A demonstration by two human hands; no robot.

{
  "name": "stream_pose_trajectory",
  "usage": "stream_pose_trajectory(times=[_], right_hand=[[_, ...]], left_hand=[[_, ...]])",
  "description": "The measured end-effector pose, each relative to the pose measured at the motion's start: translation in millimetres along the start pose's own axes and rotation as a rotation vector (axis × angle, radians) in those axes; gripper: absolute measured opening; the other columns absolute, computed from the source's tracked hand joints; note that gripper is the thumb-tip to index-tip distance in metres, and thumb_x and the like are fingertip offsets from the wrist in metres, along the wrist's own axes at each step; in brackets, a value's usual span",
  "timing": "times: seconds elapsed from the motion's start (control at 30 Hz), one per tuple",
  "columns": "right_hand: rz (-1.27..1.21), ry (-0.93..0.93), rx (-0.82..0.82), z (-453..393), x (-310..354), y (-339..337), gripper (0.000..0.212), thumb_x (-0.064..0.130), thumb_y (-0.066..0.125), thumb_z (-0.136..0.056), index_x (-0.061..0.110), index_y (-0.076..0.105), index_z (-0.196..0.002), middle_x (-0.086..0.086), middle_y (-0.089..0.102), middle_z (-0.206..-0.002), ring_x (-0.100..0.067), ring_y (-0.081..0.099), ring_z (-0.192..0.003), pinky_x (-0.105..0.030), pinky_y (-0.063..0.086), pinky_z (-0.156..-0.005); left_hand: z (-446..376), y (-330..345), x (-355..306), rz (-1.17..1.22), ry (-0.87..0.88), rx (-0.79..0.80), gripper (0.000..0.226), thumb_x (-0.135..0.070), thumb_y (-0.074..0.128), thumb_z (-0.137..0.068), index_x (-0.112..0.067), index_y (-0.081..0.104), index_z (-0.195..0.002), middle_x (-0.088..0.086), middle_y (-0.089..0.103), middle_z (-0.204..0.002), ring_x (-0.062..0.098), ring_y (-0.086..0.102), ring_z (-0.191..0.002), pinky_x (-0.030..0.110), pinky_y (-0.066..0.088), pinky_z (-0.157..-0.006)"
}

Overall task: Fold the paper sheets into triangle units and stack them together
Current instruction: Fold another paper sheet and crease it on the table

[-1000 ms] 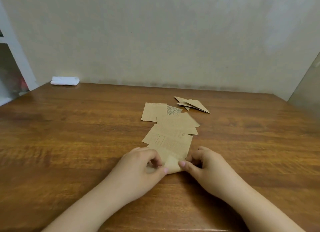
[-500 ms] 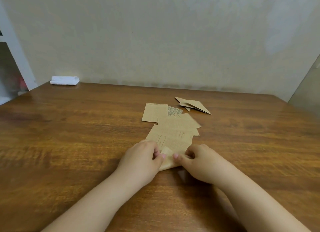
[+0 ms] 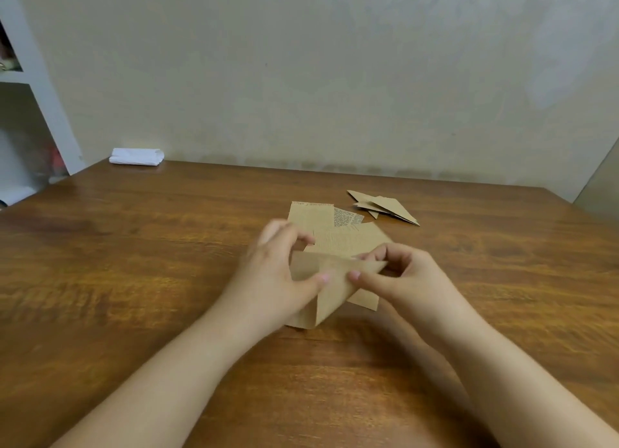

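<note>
A tan paper sheet, partly folded into a long band with one end hanging down in a point, is held just above the wooden worktop at the centre of the frame. The left hand has it in a thumb-and-finger grip at the left end; the right hand pinches the right end, thumb on top. Just behind the hands, flat printed sheets of the same tan paper lie overlapping on the worktop. Farther back, right of centre, finished triangle units rest in a small loose pile. A folded white cloth sits at the worktop's far left corner against the wall. White shelving stands at the upper left edge, its contents blurred.
</note>
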State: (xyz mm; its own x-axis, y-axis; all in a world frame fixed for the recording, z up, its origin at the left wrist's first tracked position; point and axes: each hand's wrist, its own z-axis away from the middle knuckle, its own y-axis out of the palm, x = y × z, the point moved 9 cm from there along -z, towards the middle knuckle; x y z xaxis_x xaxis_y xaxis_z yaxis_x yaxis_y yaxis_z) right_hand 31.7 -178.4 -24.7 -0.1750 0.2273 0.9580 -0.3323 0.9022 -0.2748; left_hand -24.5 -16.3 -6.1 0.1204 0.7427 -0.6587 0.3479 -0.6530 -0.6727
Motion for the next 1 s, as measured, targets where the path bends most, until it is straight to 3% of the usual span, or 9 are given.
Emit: stream_pose_trajectory(times=[0.07,0.13,0.27,0.37,0.5,0.6,0.7,0.87,1.0], right_hand=[[-0.005,-0.062,0.051,-7.4,12.6,-3.4,0.014,0.011,0.079,-0.075,0.013,0.065,-0.073,0.0,0.074,-0.092,-0.014,0.068,-0.077,-0.026,0.054,-0.075],[-0.004,-0.101,0.076,-15.1,20.1,-4.9,0.013,0.013,0.079,-0.074,0.012,0.065,-0.074,-0.008,0.073,-0.092,-0.023,0.067,-0.079,-0.033,0.055,-0.077],[-0.098,-0.138,0.086,-29.2,21.5,-5.0,0.015,0.008,0.078,-0.073,0.014,0.064,-0.073,-0.007,0.07,-0.083,-0.015,0.064,-0.075,-0.03,0.052,-0.073],[-0.174,-0.163,0.085,-35.4,18.7,-6.1,0.017,0.005,0.079,-0.07,0.014,0.065,-0.072,-0.002,0.07,-0.083,-0.014,0.065,-0.076,-0.026,0.054,-0.071],[-0.212,-0.15,0.034,-34.9,12.0,-9.2,0.02,0.014,0.079,-0.06,0.013,0.065,-0.074,-0.005,0.073,-0.089,-0.019,0.069,-0.081,-0.026,0.057,-0.072],[-0.223,-0.182,-0.013,-31.5,15.2,-13.5,0.043,0.019,0.08,-0.056,0.016,0.063,-0.095,-0.003,0.073,-0.092,-0.018,0.07,-0.085,-0.024,0.058,-0.073],[-0.344,-0.099,-0.027,-27.7,4.7,-18.0,0.068,0.027,0.081,-0.05,0.025,0.058,-0.114,-0.007,0.074,-0.093,-0.018,0.072,-0.084,-0.026,0.058,-0.078],[-0.271,-0.005,0.036,-22.3,-3.5,-11.5,0.032,0.046,0.073,-0.056,0.022,0.074,-0.078,0.001,0.072,-0.077,-0.006,0.066,-0.072,-0.02,0.054,-0.067],[-0.237,-0.05,0.019,-20.1,3.4,-12.6,0.033,0.049,0.072,-0.057,0.019,0.072,-0.071,-0.006,0.071,-0.078,-0.005,0.059,-0.067,-0.025,0.048,-0.067]], left_hand=[[-16.4,-5.6,-13.1,-0.02,0.056,0.081,0.046,-0.049,0.069,-0.072,-0.049,0.043,-0.11,-0.027,0.035,-0.13,0.004,0.035,-0.125,0.035,0.031,-0.108],[-30.8,-3.6,-19.6,0.03,0.052,0.167,0.048,-0.054,0.068,-0.069,-0.056,0.045,-0.11,-0.029,0.038,-0.133,0.004,0.036,-0.127,0.039,0.033,-0.108],[-50.7,5.0,-10.7,0.292,-0.015,0.198,0.027,-0.034,0.079,-0.073,-0.043,0.066,-0.095,-0.021,0.065,-0.102,-0.002,0.058,-0.102,0.027,0.05,-0.092],[-50.5,11.0,3.9,0.371,-0.051,0.13,0.025,-0.027,0.081,-0.073,-0.044,0.07,-0.087,-0.024,0.068,-0.094,-0.006,0.061,-0.094,0.022,0.052,-0.084],[-43.8,13.8,13.5,0.422,-0.08,0.026,0.026,-0.024,0.08,-0.074,-0.046,0.071,-0.084,-0.021,0.067,-0.088,-0.008,0.062,-0.083,0.014,0.053,-0.071],[-42.7,11.8,10.7,0.436,-0.077,-0.005,0.026,-0.021,0.08,-0.074,-0.044,0.071,-0.084,-0.014,0.067,-0.085,-0.001,0.064,-0.079,0.023,0.056,-0.076],[-38.4,9.2,4.2,0.506,-0.049,-0.014,0.028,-0.015,0.079,-0.074,-0.04,0.072,-0.085,-0.014,0.07,-0.087,0.003,0.067,-0.082,0.028,0.058,-0.078],[-35.6,8.5,-1.4,0.592,-0.025,-0.009,0.027,-0.008,0.078,-0.072,-0.032,0.075,-0.084,-0.012,0.073,-0.087,0.003,0.068,-0.085,0.02,0.057,-0.077],[-34.0,11.9,-4.0,0.682,-0.033,0.006,0.021,-0.023,0.076,-0.061,-0.029,0.077,-0.081,-0.006,0.074,-0.084,0.007,0.069,-0.083,0.023,0.057,-0.078]])
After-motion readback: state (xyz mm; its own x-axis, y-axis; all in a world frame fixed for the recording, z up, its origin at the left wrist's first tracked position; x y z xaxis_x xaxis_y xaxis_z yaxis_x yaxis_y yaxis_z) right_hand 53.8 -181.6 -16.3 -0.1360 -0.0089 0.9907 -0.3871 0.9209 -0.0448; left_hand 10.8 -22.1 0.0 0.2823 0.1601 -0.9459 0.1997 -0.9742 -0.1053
